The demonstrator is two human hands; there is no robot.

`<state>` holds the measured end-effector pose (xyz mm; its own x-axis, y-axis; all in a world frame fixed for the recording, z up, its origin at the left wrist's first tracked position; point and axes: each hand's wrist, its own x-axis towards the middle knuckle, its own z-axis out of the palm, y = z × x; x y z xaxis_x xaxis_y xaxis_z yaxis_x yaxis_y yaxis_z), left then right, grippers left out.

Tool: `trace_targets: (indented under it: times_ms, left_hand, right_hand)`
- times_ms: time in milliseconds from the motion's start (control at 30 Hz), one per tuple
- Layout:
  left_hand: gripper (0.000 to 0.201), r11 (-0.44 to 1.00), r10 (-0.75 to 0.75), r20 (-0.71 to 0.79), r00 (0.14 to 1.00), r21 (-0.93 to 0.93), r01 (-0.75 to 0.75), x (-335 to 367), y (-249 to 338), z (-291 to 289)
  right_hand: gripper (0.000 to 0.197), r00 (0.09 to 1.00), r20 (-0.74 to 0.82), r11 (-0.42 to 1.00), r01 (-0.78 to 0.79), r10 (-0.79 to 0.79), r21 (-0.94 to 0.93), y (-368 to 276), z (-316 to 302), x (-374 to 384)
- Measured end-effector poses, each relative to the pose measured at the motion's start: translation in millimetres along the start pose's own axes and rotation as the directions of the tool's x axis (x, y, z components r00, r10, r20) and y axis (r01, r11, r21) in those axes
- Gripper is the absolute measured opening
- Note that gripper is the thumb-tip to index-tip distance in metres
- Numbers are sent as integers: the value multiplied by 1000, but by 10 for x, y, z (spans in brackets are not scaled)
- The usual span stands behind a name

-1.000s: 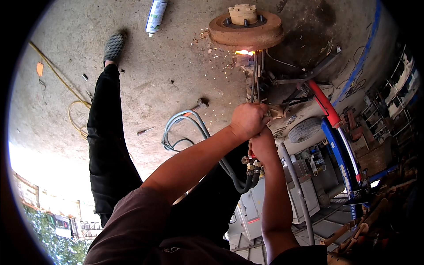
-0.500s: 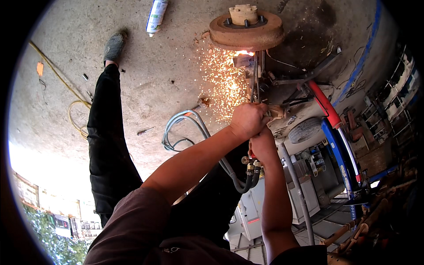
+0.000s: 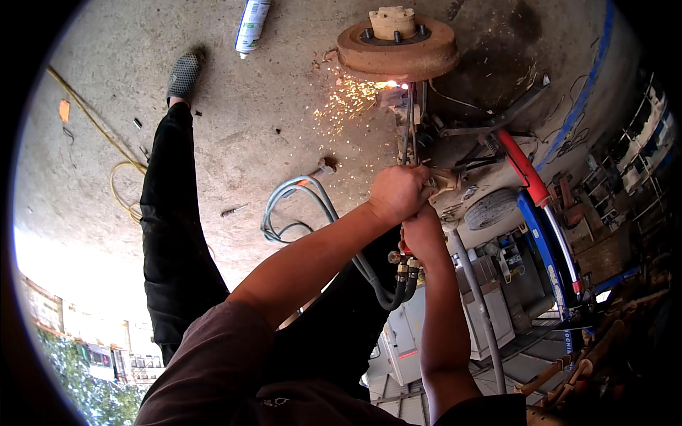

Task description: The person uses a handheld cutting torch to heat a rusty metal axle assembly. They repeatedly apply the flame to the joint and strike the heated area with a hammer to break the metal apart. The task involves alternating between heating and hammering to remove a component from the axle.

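Note:
Both my hands are closed round a gas cutting torch, whose long thin tubes reach away from me toward a rusty brake drum with a hub and studs. My left hand grips the torch's front part, one fist over the other. Just behind it, my right hand wraps the handle. Brass fittings and dark hoses hang from its rear end. A bright glow sits under the drum's near edge, and sparks spray to the left. The tip itself is hidden by glare.
Grey hoses lie coiled on the concrete beside a hammer-like head. A spray can is at the far left. To the right are a red jack cylinder, a blue beam and a tyre. My left foot rests on the floor.
The spark shower has shrunk and drawn back toward the drum, so more floor near the hammer-like head shows. Both hands and the torch stay almost where they were.

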<state>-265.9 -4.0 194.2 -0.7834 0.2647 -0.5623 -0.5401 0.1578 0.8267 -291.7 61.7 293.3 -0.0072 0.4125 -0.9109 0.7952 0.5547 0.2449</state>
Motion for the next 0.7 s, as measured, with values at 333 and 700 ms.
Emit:
trace_targets:
  times_ms: [333,700]
  left_hand:
    - [29,1000,-1,-13,1000,-2,1,-1,-30,13]
    - [29,1000,-1,-16,1000,8,1,-2,-45,15]
  right_hand:
    - [12,1000,-6,999,22,-22,-36,21,18,36]
    - [13,1000,-16,1000,-11,11,-6,24,41,44]
